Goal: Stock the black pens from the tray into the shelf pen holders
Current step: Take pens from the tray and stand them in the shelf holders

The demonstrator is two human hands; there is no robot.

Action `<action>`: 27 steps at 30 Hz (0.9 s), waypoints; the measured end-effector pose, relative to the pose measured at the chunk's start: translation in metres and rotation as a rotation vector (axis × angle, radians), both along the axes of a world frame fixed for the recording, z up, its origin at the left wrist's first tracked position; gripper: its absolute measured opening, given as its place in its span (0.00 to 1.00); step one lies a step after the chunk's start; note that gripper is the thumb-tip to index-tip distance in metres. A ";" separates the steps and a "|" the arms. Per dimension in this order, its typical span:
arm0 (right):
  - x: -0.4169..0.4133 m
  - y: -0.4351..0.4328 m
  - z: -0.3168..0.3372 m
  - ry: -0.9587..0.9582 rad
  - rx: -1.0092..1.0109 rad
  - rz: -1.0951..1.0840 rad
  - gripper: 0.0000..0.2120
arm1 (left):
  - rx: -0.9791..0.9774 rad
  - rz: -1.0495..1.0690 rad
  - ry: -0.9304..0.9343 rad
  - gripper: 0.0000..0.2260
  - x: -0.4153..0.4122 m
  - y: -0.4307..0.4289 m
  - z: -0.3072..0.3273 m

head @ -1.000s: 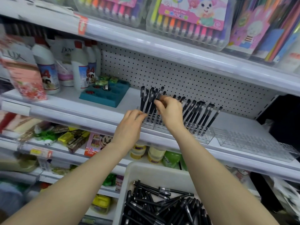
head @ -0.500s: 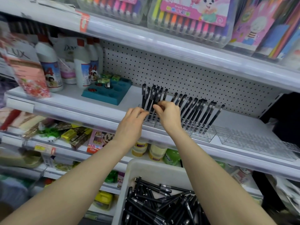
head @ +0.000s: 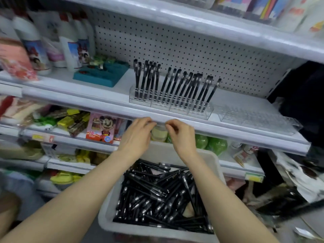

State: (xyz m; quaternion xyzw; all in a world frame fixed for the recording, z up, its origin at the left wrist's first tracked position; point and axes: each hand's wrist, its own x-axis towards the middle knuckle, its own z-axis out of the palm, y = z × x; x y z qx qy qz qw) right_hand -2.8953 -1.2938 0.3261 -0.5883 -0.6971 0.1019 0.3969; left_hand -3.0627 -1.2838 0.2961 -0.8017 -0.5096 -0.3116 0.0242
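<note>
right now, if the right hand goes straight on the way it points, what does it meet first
Probably the shelf rail: the right hand points up and left, fingertips just below it. Depth is unclear, so it might pass in front.

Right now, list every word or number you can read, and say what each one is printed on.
"18": on the pink cartoon box on the lower shelf; the smaller print under it is unreadable.
Bottle labels: too blurred to read.
Yellow shelf tags: too blurred to read.
</note>
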 end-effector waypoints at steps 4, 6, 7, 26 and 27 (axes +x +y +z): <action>0.014 -0.033 -0.041 -0.031 -0.116 0.030 0.07 | -0.058 0.036 0.050 0.22 0.016 -0.029 -0.031; 0.020 -0.042 -0.062 -0.069 -0.229 0.044 0.08 | -0.061 0.054 0.085 0.24 0.018 -0.036 -0.043; 0.023 -0.044 -0.071 -0.110 -0.275 0.050 0.09 | -0.054 0.055 0.095 0.25 0.017 -0.038 -0.047; 0.031 -0.054 -0.107 -0.319 -0.489 0.070 0.08 | -0.040 0.003 -0.034 0.21 0.023 -0.048 -0.056; 0.032 -0.054 -0.106 -0.297 -0.497 0.063 0.07 | -0.058 -0.034 -0.032 0.19 0.024 -0.049 -0.057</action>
